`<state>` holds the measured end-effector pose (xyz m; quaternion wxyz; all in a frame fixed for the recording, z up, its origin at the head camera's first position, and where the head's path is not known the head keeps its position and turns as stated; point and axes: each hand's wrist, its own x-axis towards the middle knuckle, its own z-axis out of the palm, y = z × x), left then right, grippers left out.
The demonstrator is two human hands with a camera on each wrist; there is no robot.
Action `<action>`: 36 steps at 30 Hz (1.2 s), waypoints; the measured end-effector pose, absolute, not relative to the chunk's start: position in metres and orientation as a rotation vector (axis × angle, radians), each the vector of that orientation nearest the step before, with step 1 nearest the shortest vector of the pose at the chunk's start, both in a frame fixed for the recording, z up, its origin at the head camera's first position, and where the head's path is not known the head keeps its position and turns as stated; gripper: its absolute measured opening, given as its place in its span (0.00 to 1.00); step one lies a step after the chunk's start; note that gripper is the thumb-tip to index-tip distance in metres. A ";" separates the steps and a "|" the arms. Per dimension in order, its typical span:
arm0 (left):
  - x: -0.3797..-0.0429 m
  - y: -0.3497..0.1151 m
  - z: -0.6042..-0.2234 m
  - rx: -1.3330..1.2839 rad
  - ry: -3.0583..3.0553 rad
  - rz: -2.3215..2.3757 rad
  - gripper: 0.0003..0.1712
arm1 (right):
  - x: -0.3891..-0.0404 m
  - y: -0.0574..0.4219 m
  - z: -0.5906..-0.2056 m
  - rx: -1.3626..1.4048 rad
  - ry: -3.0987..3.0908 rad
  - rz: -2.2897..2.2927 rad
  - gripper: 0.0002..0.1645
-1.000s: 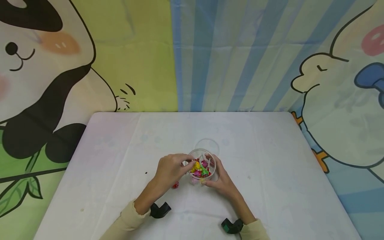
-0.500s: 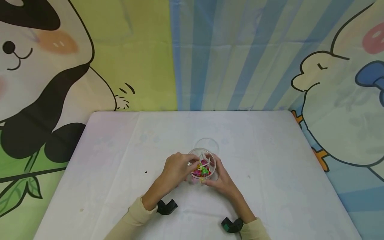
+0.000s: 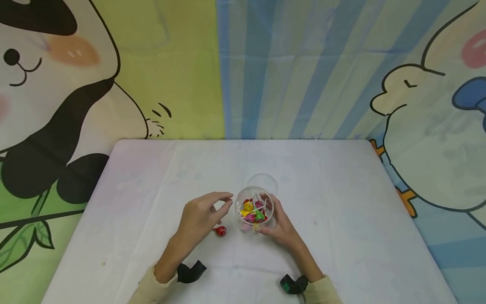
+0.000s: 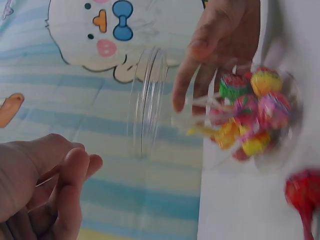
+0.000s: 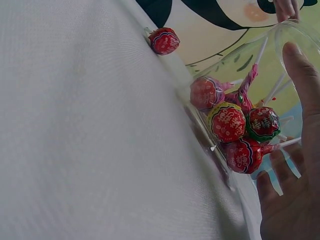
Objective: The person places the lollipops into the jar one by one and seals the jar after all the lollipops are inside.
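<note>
A clear round jar [image 3: 238, 213] stands on the white table with several lollipops [image 3: 259, 216] inside, wrapped in yellow, green, pink and red, their white sticks pointing up. My right hand [image 3: 280, 221] grips the jar from its right side, thumb at the front and fingers round the back. To the left of the rim is my left hand [image 3: 201, 215], its fingers loosely bent and nothing between thumb and index finger. In the left wrist view, this left hand [image 4: 47, 185] is apart from the jar's mouth. One red lollipop [image 3: 220, 231] lies on the table beside the left hand.
Just behind the jar a thin clear ring, like a lid [image 3: 262, 175], lies on the table [image 3: 322, 181]. Each wrist wears a black camera mount [image 3: 191, 272]. A cartoon-printed backdrop [image 3: 182, 71] rises behind the table's far edge.
The left hand moved over the jar's opening, then drew back left, away from it. Another yellow lollipop shows in the jar where the hand was. The right hand keeps its hold on the jar.
</note>
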<state>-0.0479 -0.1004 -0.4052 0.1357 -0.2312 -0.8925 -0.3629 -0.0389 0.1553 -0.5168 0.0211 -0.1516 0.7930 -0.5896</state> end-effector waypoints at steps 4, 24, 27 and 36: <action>-0.038 -0.130 -0.422 -0.621 -2.668 -1.044 0.13 | -0.040 0.155 -0.515 -0.461 2.455 -1.823 0.58; -0.024 -0.166 -0.490 -0.434 -3.014 -0.734 0.14 | -0.037 0.154 -0.516 -0.447 2.424 -1.863 0.56; -0.026 -0.165 -0.491 -0.435 -3.038 -0.729 0.14 | -0.037 0.154 -0.517 -0.442 2.425 -1.864 0.56; -0.030 -0.167 -0.496 -0.445 -3.050 -0.729 0.07 | -0.036 0.153 -0.514 -0.415 2.433 -1.844 0.58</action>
